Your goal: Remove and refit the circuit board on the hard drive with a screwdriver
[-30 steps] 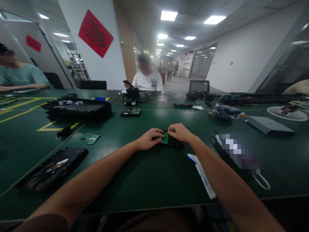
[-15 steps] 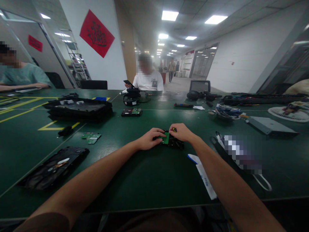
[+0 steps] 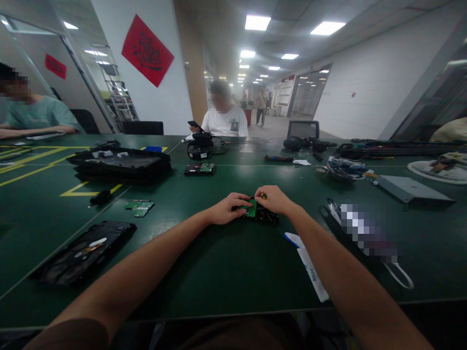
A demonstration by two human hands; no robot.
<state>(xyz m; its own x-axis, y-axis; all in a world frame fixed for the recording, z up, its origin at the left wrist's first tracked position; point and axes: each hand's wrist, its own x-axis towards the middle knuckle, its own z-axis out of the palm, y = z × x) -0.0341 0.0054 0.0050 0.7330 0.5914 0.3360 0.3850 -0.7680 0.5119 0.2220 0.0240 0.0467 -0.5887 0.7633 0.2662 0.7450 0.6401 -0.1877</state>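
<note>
A black hard drive with a green circuit board on its upper face lies in front of me on the table. My left hand grips its left side, thumb near the front edge and fingers over the board. Above the drive's right part, my right hand is closed round a small screwdriver with a yellow and black handle; its tip is hidden by the fingers. A white and blue strip lies beneath my right forearm.
At left are a black plastic housing, loose green boards and stacked black trays. Another drive lies farther back. On the right are a pouch-like item, a grey metal box and bundled cables. A person sits opposite.
Both hands stay on the drive and the screwdriver with hardly any movement. The view has shifted slightly, and a person walking in the background has changed stance.
</note>
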